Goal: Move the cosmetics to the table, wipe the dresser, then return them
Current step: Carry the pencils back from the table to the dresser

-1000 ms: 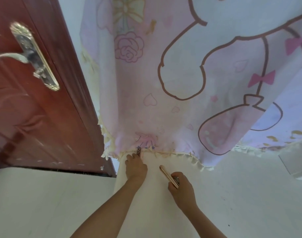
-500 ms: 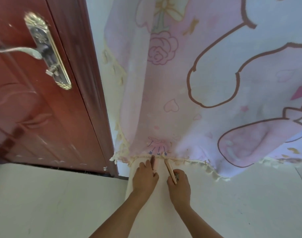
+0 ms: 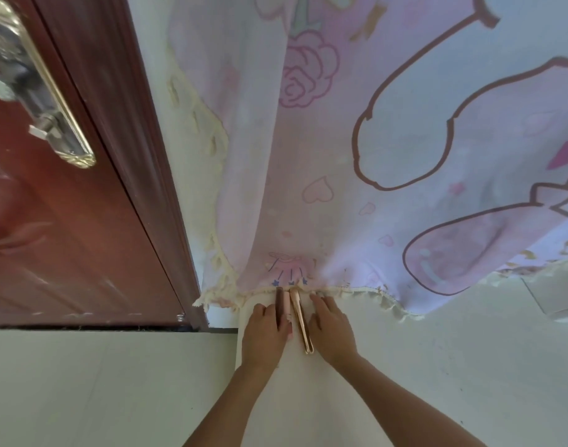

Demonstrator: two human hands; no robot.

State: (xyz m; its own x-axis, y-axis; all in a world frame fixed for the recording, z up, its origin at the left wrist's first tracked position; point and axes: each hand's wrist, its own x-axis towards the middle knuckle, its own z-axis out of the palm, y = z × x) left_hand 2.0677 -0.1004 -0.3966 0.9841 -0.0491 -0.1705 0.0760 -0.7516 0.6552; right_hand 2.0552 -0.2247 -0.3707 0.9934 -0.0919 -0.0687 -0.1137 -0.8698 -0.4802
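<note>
Pinching is the best word for my left hand (image 3: 263, 333). From the head camera, its fingers curl along the pink and brown tube (image 3: 282, 301), and the tube's lower part runs under them, so I judge that I have it between thumb and forefinger, though the thumb itself is hidden. My right hand (image 3: 334, 330) lies flatter, fingers fairly straight and spread a little, its inner edge touching the gold tube (image 3: 300, 317), with nothing wrapped round it.

Both cosmetics lie on the narrow pale top (image 3: 302, 398), side by side and nearly parallel. Their far ends are tucked against the fringed hem (image 3: 357, 289) of the cartoon-print curtain (image 3: 340, 156). I take it that I have them close together and pushed to the back so they line up neatly and stay away from the front edge. My hands on either side keep the round tubes from rolling apart. Whether this top is the table or the dresser I cannot tell from here, so I cannot say which stage of the job this is.

No tray, box or pouch shows, and the tubes rest straight on the bare surface. To the left stands a red-brown door (image 3: 66, 237) with a brass handle plate (image 3: 50, 101), well apart from my hands.
</note>
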